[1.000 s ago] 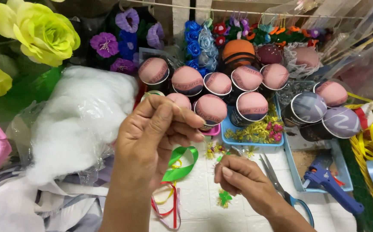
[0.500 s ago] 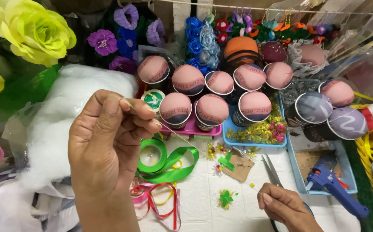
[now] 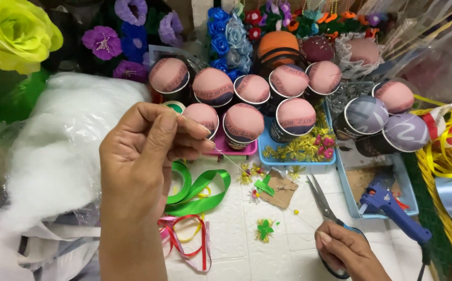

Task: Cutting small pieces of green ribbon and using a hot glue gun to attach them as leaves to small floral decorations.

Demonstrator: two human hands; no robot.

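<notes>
Thread [image 3: 267, 192] pinched taut between left hand [image 3: 148, 156] and right hand [image 3: 348, 250] — axis slanting down-right past the scissors [image 3: 322, 200].

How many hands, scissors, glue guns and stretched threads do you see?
Hands: 2, left hand and right hand
Scissors: 1
Blue glue gun: 1
Thin thread: 1
Total: 5

Head-worn view, steeply down, close
</notes>
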